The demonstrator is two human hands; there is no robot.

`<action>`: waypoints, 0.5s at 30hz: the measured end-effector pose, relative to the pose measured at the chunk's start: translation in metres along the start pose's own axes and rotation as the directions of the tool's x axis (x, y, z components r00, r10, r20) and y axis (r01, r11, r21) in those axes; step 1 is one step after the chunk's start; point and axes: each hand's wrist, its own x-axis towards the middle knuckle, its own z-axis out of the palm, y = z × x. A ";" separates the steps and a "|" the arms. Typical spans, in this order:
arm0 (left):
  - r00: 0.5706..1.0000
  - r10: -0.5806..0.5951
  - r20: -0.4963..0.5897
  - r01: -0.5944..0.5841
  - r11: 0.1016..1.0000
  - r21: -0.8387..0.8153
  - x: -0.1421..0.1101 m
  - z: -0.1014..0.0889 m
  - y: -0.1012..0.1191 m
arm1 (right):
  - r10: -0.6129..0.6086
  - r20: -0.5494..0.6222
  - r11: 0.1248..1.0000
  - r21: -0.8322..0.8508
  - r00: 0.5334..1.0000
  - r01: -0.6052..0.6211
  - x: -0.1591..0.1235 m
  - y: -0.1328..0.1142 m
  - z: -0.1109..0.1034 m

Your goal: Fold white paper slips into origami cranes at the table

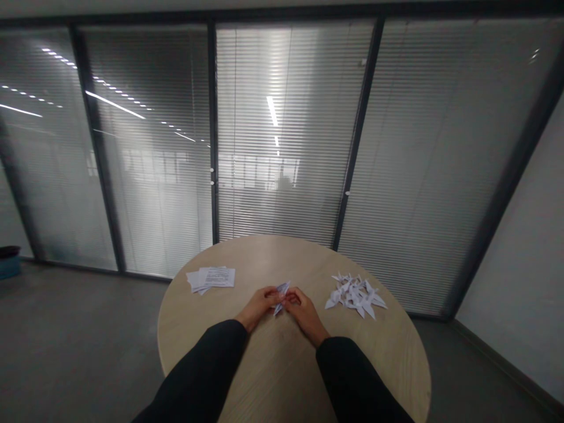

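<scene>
Between my two hands, over the middle of the round table, is a small folded piece of white paper (283, 288) with pointed ends. My left hand (259, 305) pinches it from the left side. From the right, the fingers of my right hand (303, 312) are closed on it too. Parts of the paper are hidden behind my fingers, so its exact folds cannot be made out. A heap of folded white paper cranes (355, 295) lies to the right of my hands. Flat printed paper sheets (215, 277) lie in a loose stack to the left.
The round wooden table (273, 376) stands close to a glass partition with blinds (282, 129). A blue bin (9, 264) is on the floor at the far left. A white wall (529, 252) rises at the right.
</scene>
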 end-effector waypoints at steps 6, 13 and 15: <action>0.999 0.008 -0.050 -0.008 1.000 0.006 0.000 0.001 0.003 | -0.033 -0.081 0.995 -0.096 0.996 0.026 0.001 0.001 -0.003; 0.995 0.010 -0.103 -0.016 0.998 -0.058 0.007 -0.003 -0.005 | -0.030 -0.170 0.985 -0.174 0.985 0.000 0.003 0.005 -0.005; 0.995 0.005 -0.101 -0.011 0.998 -0.062 0.007 -0.004 -0.005 | -0.017 -0.185 0.986 -0.165 0.983 -0.013 0.004 0.005 -0.006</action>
